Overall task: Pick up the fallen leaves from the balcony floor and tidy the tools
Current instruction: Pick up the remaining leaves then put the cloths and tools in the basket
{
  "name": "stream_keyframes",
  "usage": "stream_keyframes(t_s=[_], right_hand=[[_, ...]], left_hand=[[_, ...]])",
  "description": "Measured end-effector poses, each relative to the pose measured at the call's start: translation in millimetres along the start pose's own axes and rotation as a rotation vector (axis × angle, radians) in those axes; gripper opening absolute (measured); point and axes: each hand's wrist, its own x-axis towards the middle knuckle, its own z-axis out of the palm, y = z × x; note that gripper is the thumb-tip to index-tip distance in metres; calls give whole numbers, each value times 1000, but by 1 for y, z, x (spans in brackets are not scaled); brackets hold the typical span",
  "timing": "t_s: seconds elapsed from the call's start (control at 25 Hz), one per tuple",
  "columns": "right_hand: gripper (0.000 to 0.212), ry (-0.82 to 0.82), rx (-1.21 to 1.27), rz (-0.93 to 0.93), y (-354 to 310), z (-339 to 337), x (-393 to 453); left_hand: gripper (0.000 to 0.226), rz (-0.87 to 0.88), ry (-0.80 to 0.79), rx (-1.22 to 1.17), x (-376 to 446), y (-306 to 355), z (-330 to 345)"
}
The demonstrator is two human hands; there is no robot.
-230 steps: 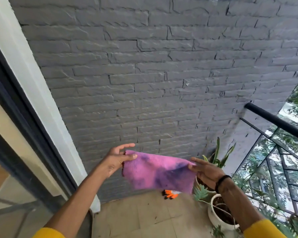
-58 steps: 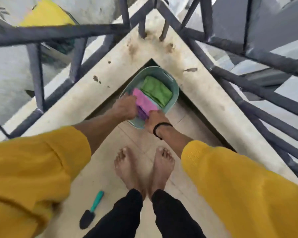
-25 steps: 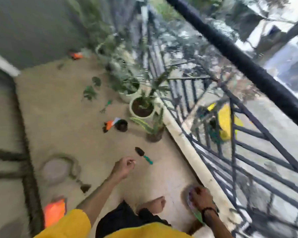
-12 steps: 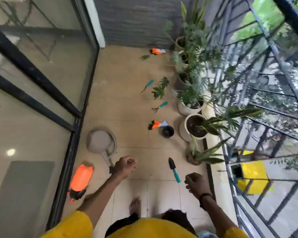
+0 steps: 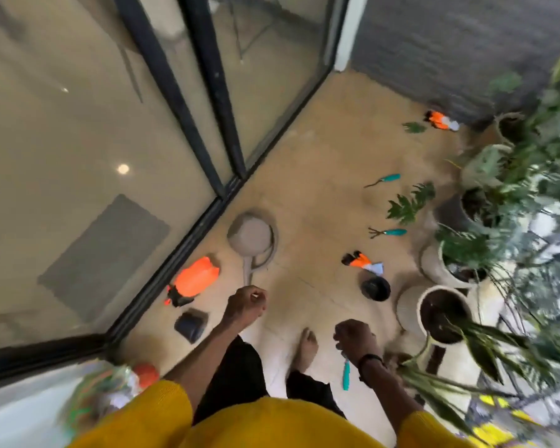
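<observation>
Balcony floor [image 5: 320,195], head view: both hands curled, holding nothing.
Left hand [image 5: 244,307] and right hand [image 5: 356,339] hover above floor; fallen leaves [image 5: 408,203] lie beyond the orange glove [image 5: 359,261]; teal-handled trowel [image 5: 346,373] beside right wrist.

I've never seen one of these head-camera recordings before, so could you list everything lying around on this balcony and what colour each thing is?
Fallen leaves: two, green; large one by the pots, small one near the grey wall.
Hand tools: three, teal handles; two mid-floor, one under the right wrist.
Gloves: two, orange; one mid-floor, one by the wall.
Spray bottle: one, orange, beside the glass door.
Small pots: two, black; and.
Watering can: one, grey, near the door track; identity uncertain.
Potted plants: several, white pots, right side.
Left hand: curled, empty.
Right hand: curled, empty.
</observation>
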Motion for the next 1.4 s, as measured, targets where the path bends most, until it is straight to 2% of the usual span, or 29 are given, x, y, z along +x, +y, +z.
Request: stream_keyframes(t_s=[0.2, 0.32, 0.4, 0.48, 0.56, 0.64, 0.76, 0.96, 1.08, 1.2, 1.4], right_hand=[[15, -173, -283, -35, -77, 42, 42], [21, -246, -472, -76, -122, 89, 83], [18, -287, -539, -121, -138, 131, 129], [14, -319, -628, -192, -141, 181, 183], [19, -367, -767, -249, -138, 230, 234], [26, -398, -872, -310, -128, 284, 300], [41, -400, -939, -340, -106, 356, 399], [62, -323, -943, -386, -82, 427, 512], [62, -382, -957, -413, -69, 452, 544], [49, -395, -1031, -434, -69, 465, 550], [35, -401, -1063, -578, -92, 450, 525]], left_hand=[[9, -101, 99, -237, 22, -39, -19], [15, -163, 62, -284, 71, -86, -29], [22, -236, 54, -305, 117, -117, -32], [23, -288, 62, -289, 156, -121, -44], [13, -322, 52, -241, 205, -135, -45], [14, -322, 57, -248, 268, -165, -35], [24, -304, 66, -190, 353, -210, -8], [20, -290, 94, -228, 423, -263, 29], [20, -311, 111, -230, 435, -290, 39], [17, -337, 121, -225, 429, -306, 38], [16, -318, 154, -248, 410, -303, 1]])
